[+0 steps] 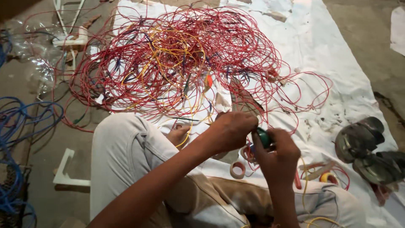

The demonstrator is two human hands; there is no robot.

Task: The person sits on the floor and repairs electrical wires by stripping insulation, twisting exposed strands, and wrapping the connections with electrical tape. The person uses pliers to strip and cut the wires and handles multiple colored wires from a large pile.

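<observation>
Both hands' fingers pinch green tape roll beside wire tangle

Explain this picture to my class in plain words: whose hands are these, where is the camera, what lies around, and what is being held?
There is no machine here. A camera on a person's head looks down at their own two bare hands as they sit cross-legged on the floor. The left hand and right hand meet around a small green roll, likely tape. Ahead, on a white sheet, lies a big tangle of red wires mixed with yellow ones. A tan tape roll sits by the knee, blue cable at the left, dark sandals at the right.
</observation>
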